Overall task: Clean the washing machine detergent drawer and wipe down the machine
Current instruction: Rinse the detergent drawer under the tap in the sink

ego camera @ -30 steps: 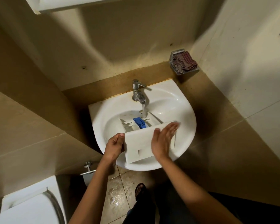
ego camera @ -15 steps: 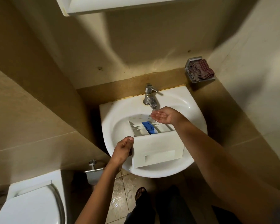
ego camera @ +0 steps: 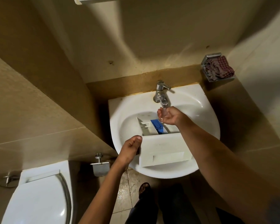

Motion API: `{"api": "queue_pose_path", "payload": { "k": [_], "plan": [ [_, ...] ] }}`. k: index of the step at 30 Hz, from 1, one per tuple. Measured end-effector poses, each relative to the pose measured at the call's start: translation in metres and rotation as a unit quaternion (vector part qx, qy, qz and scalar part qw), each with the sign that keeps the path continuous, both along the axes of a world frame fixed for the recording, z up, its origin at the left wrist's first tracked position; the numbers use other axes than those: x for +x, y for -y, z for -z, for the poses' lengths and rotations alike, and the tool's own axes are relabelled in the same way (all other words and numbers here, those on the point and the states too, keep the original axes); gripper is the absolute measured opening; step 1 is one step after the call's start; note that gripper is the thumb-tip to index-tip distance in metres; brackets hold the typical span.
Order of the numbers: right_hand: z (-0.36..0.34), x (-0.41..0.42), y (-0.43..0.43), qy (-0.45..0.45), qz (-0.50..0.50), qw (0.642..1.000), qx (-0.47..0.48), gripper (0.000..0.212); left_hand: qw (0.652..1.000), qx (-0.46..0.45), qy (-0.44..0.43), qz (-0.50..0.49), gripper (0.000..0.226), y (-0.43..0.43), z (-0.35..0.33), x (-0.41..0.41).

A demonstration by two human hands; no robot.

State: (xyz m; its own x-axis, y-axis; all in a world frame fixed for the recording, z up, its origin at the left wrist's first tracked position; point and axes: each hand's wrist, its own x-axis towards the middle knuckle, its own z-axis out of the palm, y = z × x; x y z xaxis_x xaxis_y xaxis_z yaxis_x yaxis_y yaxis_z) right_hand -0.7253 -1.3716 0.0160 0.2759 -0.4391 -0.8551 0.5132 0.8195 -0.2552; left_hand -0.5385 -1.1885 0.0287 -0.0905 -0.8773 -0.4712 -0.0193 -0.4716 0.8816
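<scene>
The white detergent drawer [ego camera: 165,147] lies across the white sink [ego camera: 207,128], its front panel toward me and a blue insert [ego camera: 158,126] showing inside. My left hand [ego camera: 130,148] grips the drawer's left end, fingers curled round the panel's edge. My right hand [ego camera: 168,115] is cupped palm up under the chrome tap [ego camera: 162,94], and water runs into it. It holds nothing and sits above the drawer's rear compartments.
A checked cloth [ego camera: 220,68] sits in a metal wall holder at the back right. A white toilet [ego camera: 39,199] stands at the lower left beside a paper holder [ego camera: 99,167]. Tiled walls close in on both sides. A sandalled foot [ego camera: 144,189] is on the wet floor.
My right hand left the drawer's front panel and moved up under the tap, where it now cups running water. My left hand kept its grip on the drawer.
</scene>
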Motion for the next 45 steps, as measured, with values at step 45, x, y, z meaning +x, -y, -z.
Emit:
{"api": "queue_pose_path", "payload": {
  "k": [45],
  "plan": [
    [-0.147, -0.012, -0.089, -0.108, -0.044, 0.976, -0.183, 0.016, 0.950, 0.184, -0.192, -0.166, 0.059, -0.004, -0.037, -0.001]
  ]
}}
